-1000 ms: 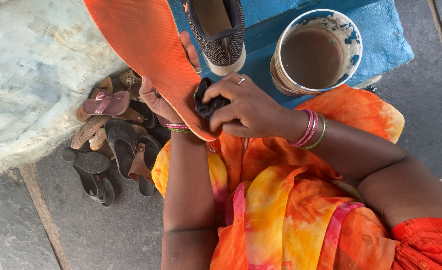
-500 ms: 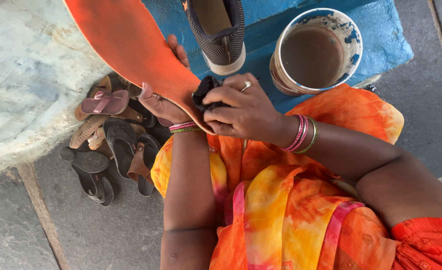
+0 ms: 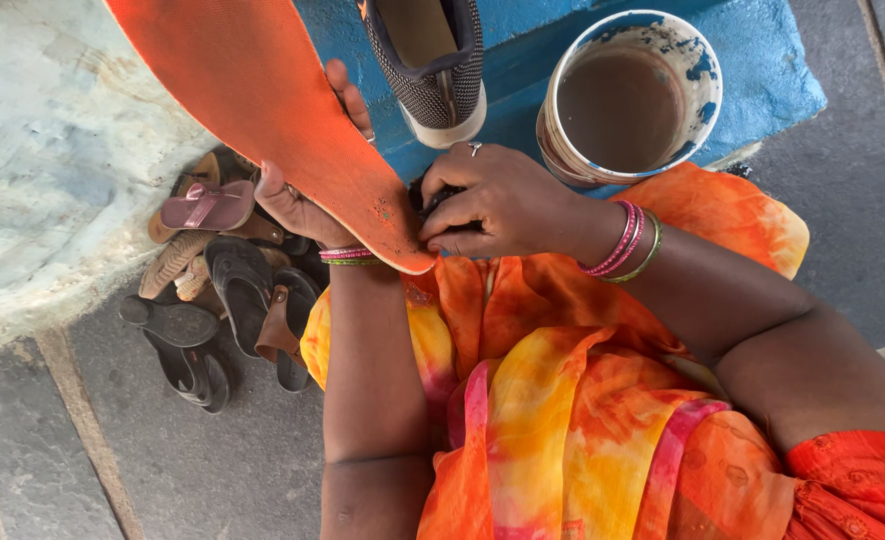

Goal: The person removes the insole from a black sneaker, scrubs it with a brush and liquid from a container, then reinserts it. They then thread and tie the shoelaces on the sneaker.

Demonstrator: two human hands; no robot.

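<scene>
Both hands meet above my lap: my left hand (image 3: 302, 205) grips the orange insole (image 3: 262, 110) from beneath, my right hand (image 3: 492, 200) is closed around a small dark object (image 3: 432, 200), pressed at the insole's rounded heel edge. Flat, thin, finely textured, the insole slants up-left. Beyond, a mesh shoe (image 3: 432, 60) and a paint-stained pot (image 3: 627, 95) crowd the blue block (image 3: 762, 80); sandals (image 3: 212, 290) lie left.
</scene>
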